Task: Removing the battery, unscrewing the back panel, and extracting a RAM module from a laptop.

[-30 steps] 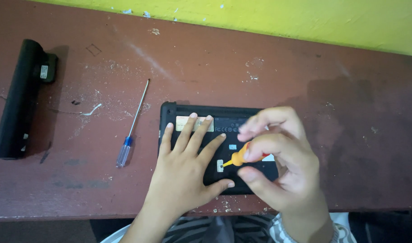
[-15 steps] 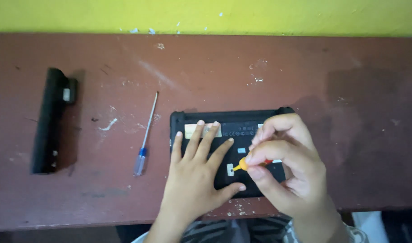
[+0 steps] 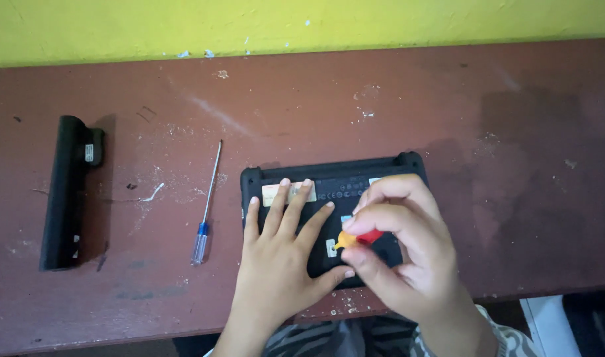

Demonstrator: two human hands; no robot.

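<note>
A small black laptop (image 3: 335, 182) lies upside down near the front edge of the table. My left hand (image 3: 279, 264) rests flat on its underside with fingers spread. My right hand (image 3: 401, 254) is closed around a small screwdriver with an orange and red handle (image 3: 355, 238), held over the middle of the laptop's base. The screwdriver's tip is hidden by my fingers.
A second screwdriver with a blue and clear handle (image 3: 205, 208) lies left of the laptop. A long black battery pack (image 3: 66, 192) sits at the far left. The worn reddish-brown table (image 3: 395, 112) meets a yellow wall (image 3: 282, 23) at the back.
The camera view has shifted, so everything sits lower and further right in the picture. Both hands stay on the laptop; my right hand still grips the small screwdriver.
</note>
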